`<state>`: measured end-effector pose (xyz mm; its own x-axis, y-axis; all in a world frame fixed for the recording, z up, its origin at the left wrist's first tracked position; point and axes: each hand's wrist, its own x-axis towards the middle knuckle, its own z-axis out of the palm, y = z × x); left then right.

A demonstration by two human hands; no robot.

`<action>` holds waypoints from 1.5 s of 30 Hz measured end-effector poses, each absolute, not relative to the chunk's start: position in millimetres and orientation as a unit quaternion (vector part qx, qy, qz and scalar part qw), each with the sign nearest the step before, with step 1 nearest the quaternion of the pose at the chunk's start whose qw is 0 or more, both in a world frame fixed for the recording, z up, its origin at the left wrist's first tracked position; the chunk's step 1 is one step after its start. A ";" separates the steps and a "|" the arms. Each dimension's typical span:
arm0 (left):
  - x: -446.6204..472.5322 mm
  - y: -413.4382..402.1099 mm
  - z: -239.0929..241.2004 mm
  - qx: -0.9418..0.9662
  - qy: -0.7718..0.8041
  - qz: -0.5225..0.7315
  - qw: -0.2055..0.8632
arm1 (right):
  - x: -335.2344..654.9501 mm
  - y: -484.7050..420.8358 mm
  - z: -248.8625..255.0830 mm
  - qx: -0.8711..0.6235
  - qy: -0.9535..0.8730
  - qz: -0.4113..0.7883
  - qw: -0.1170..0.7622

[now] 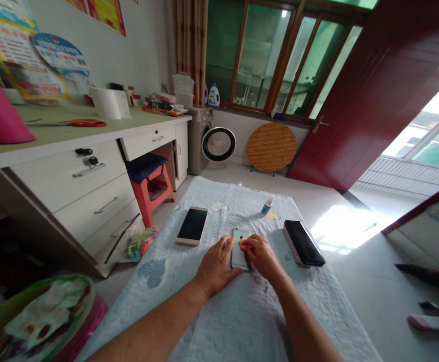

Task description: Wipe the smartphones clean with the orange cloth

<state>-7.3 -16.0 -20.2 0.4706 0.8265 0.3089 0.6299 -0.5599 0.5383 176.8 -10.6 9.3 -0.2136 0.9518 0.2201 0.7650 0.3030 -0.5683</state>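
Observation:
A silver phone (239, 254) lies back-up on a pale blue cloth (238, 306) spread on the floor. My left hand (216, 264) rests flat on the cloth with its fingers against the phone's left edge. My right hand (261, 255) is closed in a pinch on a small orange pad (243, 243), pressed on the phone's back. A gold phone (192, 225) lies screen-up to the left. A black phone (303, 243) lies to the right. A small spray bottle (266, 206) lies beyond, beside a yellow scrap (272, 216) and a white wipe (219, 206).
A desk with drawers (91, 171) runs along the left, with a red stool (152, 186) under it. A washing machine (207, 141) and a round wooden board (271, 147) stand at the far wall. A green bin (34, 322) sits near left. A dark red door (373, 90) stands open at right.

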 end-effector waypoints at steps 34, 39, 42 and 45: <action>-6.0 -17.2 -7.1 0.855 0.416 0.265 0.161 | 157.7 -25.5 25.8 -0.497 -0.799 0.249 0.229; -6.4 -15.9 -9.8 0.857 0.418 0.261 0.152 | 160.4 -25.8 29.4 -0.487 -0.807 0.263 0.207; -7.2 -15.2 -11.6 0.858 0.419 0.255 0.153 | 169.0 -24.1 30.0 -0.500 -0.800 0.267 0.197; -7.9 -14.9 -12.7 0.857 0.421 0.255 0.153 | 176.2 -21.9 28.3 -0.512 -0.791 0.269 0.198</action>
